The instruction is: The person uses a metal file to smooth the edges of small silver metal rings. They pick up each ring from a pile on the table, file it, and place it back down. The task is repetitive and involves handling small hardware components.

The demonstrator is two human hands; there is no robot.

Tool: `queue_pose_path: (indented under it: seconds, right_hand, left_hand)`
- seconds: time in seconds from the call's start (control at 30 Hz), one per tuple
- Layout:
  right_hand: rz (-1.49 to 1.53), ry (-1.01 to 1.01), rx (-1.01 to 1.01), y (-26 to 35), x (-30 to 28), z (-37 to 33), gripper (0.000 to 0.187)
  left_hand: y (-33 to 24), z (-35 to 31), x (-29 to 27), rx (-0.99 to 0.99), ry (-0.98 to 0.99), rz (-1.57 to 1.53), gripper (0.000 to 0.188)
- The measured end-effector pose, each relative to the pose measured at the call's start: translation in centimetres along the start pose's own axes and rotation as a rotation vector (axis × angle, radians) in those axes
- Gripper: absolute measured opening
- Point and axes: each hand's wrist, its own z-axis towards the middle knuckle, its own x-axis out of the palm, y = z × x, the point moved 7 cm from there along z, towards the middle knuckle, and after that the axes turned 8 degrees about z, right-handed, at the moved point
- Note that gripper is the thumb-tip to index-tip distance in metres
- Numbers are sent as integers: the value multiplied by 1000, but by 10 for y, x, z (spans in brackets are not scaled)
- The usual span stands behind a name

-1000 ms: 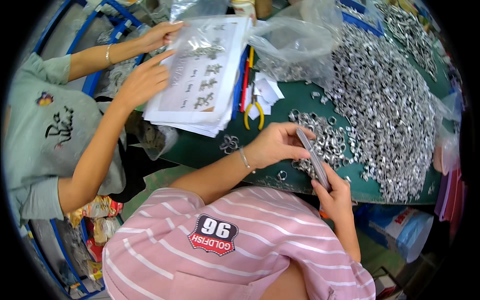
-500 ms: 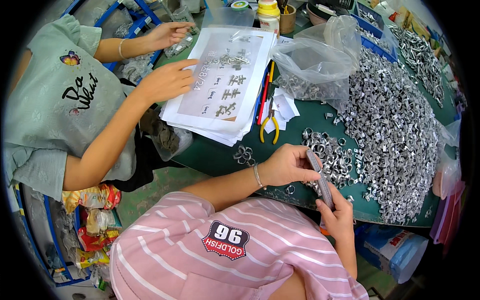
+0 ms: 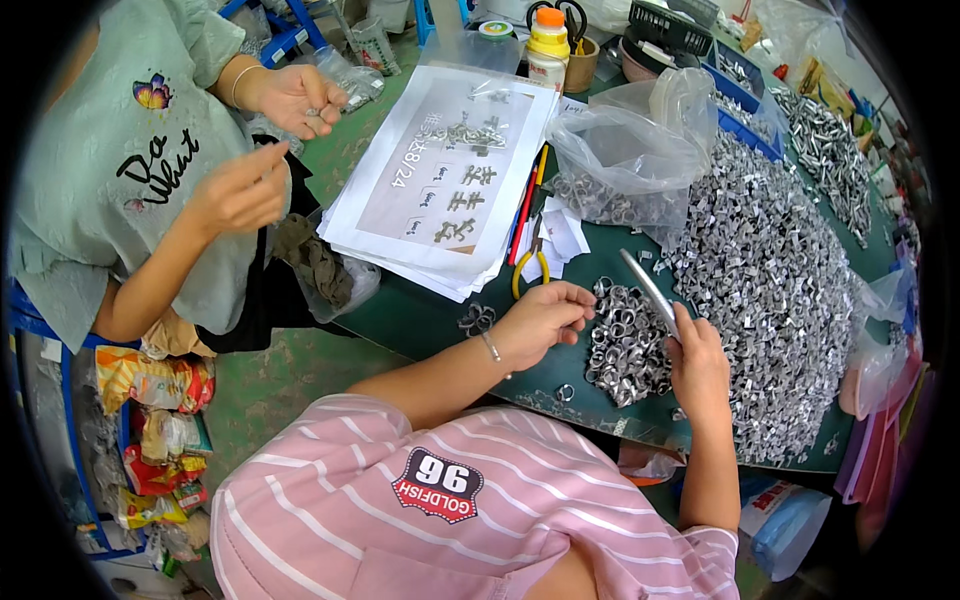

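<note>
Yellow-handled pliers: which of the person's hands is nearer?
Left. The left hand is just below the yellow-handled pliers in the picture; the right hand, gripping a slim metallic object, is farther right, past the small ring pile.

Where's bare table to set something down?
Best bare patch: the green table between the paper stack, the near edge and the small ring cluster. A narrower gap lies between the white slips, clear bag and ring pile. Crowded: the right side, under the big heap of metal parts.

Digits and letters on badge (image 3: 438, 485) and paper sheet (image 3: 440, 175), script on green shirt (image 3: 110, 225).
</note>
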Motion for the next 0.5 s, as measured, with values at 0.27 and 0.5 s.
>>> queue_pose_path:
  seconds: [0.27,0.5]
  right_hand:
    - [-91,74,-85,-11,15,27,37]
    - [83,-75,-158,24,-17,56,25]
  left_hand:
    - [-33,-18,7,129,24,3,23]
    - [-174,25,55,738,-356,623,27]
